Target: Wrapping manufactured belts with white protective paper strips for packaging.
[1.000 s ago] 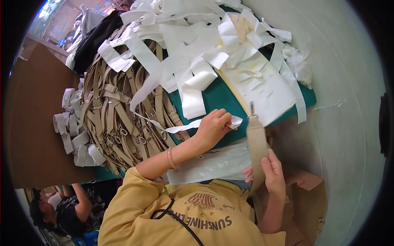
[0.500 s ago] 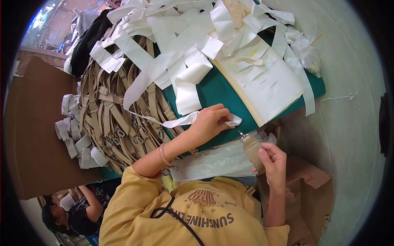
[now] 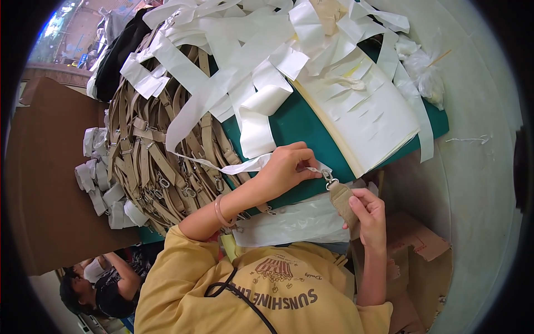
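Note:
My right hand [image 3: 368,216] grips the end of a beige webbing strap [image 3: 341,199], its thumb on top. A silver metal snap hook [image 3: 328,177] juts from the strap toward my other hand. The fingers of my left hand [image 3: 290,165] are pinched on the end of a white paper strip [image 3: 245,166], right beside the hook. That strip trails left over a pile of beige straps [image 3: 161,161] with metal buckles and hooks. My fingertips partly hide where the strip and hook meet, so I cannot tell whether the strip passes through it.
White paper strips [image 3: 233,50] cover the far part of the green table [image 3: 295,125]. A stack of white sheets [image 3: 372,117] lies at the right. Clear plastic [image 3: 289,222] hangs along the near edge. Cardboard [image 3: 55,172] stands left; an open carton [image 3: 417,267] is low right. Another person [image 3: 111,284] sits lower left.
The hook on the strap has come up against the fingers of my left hand and the paper strip's end; before, a small gap lay between them. Both hands keep their holds.

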`<state>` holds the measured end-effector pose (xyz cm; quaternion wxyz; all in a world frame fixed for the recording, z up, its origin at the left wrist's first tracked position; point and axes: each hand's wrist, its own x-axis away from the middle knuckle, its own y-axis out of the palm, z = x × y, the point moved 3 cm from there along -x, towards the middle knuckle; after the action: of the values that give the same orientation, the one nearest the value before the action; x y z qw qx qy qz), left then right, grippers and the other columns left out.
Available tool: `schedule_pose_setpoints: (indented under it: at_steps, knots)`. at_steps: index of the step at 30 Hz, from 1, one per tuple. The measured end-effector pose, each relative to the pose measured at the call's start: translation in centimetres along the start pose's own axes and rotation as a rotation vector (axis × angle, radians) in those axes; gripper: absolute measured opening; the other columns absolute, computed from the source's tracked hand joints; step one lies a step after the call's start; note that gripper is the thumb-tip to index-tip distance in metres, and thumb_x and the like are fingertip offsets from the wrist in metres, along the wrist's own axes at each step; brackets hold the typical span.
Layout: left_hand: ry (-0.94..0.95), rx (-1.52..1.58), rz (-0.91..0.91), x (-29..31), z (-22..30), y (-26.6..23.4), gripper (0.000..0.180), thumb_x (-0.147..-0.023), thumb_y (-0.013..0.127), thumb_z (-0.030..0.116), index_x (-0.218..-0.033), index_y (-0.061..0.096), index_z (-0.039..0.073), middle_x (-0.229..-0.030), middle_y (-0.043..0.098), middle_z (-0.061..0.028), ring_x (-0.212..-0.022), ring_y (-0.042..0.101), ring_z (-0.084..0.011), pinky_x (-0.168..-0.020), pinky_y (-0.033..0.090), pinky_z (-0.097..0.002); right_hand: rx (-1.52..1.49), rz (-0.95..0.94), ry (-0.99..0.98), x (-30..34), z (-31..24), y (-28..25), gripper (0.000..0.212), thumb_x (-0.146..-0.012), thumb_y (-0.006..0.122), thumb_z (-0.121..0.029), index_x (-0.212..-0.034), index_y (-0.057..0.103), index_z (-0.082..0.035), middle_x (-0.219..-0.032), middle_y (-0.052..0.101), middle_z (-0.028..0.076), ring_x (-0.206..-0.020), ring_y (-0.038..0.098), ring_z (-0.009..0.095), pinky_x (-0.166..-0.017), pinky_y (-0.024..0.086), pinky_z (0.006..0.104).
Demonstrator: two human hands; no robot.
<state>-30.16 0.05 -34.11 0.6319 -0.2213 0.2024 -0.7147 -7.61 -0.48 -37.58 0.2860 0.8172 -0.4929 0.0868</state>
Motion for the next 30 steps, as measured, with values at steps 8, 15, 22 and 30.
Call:
schedule_pose_setpoints:
  at_steps: [8,15,22,30]
  knots:
    - [-0.051,-0.003,-0.007,-0.4,0.0,-0.1,0.019,-0.073,0.08,0.012,-0.08,0.065,0.002,-0.072,0.054,-0.0055,-0.056,0.049,-0.0156,-0.053,0.043,-0.0292,-0.004,0.041,0.005,0.0,-0.3,-0.2,0.018,-0.093,0.056,-0.013,-0.1,0.061,0.002,-0.079,0.066,0.008,-0.063,0.062,0.01,-0.043,0.051,0.0243]
    - [0.167,-0.317,-0.048,0.7,0.6,0.1,0.054,-0.066,0.082,0.018,-0.114,0.06,0.012,-0.107,0.057,-0.0091,-0.099,0.052,-0.027,-0.082,0.046,-0.037,0.095,0.076,0.102,-1.5,-0.2,-0.3,0.015,-0.093,0.057,-0.014,-0.096,0.061,0.0,-0.078,0.066,0.005,-0.061,0.06,0.009,-0.042,0.046,0.0228]
    - [0.278,-0.335,-0.098,2.1,-0.2,0.3,0.072,-0.071,0.076,0.012,-0.136,0.045,0.007,-0.128,0.053,-0.0132,-0.118,0.05,-0.0313,-0.097,0.044,-0.0417,0.127,-0.01,0.229,-2.8,-2.8,1.9,0.016,-0.093,0.056,-0.014,-0.093,0.061,0.002,-0.071,0.063,0.003,-0.057,0.053,0.005,-0.041,0.044,0.0231]
    - [0.432,-0.31,0.068,4.1,-1.5,1.0,0.038,-0.077,0.069,0.001,-0.113,0.059,0.001,-0.119,0.062,-0.0131,-0.113,0.059,-0.0309,-0.085,0.053,-0.0367,0.171,0.138,0.016,-2.3,-2.6,4.8,0.021,-0.092,0.057,-0.009,-0.097,0.037,-0.012,-0.067,0.06,0.003,-0.047,0.045,0.003,-0.034,0.034,0.0191]
